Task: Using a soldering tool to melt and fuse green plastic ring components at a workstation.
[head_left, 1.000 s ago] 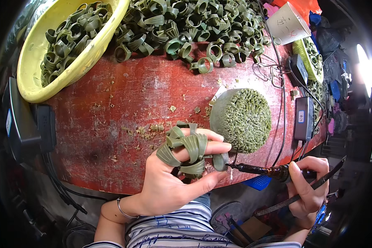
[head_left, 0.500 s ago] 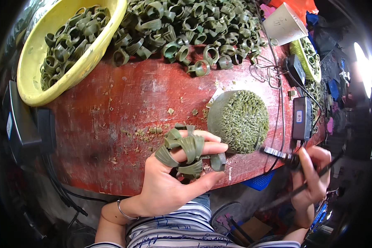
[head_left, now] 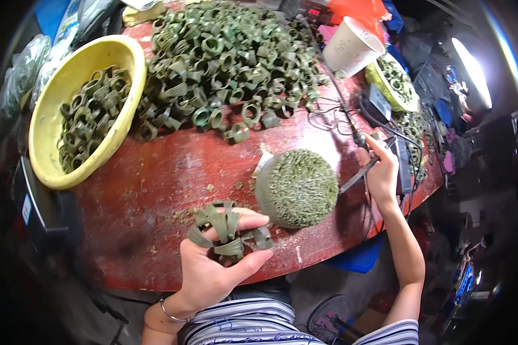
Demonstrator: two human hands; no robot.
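Note:
My left hand holds a bunch of green wax ring models fanned out between its fingers, near the front edge of the red table. My right hand grips a thin soldering-style wax pen by its handle, the tip pointing left toward a round green wax-crusted dome that sits on the table between both hands.
A big heap of green wax rings covers the back of the table. A yellow bowl of rings stands at the left, a white paper cup and a second yellow dish at the right. Black cables and a small box lie near my right hand.
My right hand has risen from below the table's edge to the table beside the dome, bringing the pen with it. My left hand keeps the ring bunch in about the same place.

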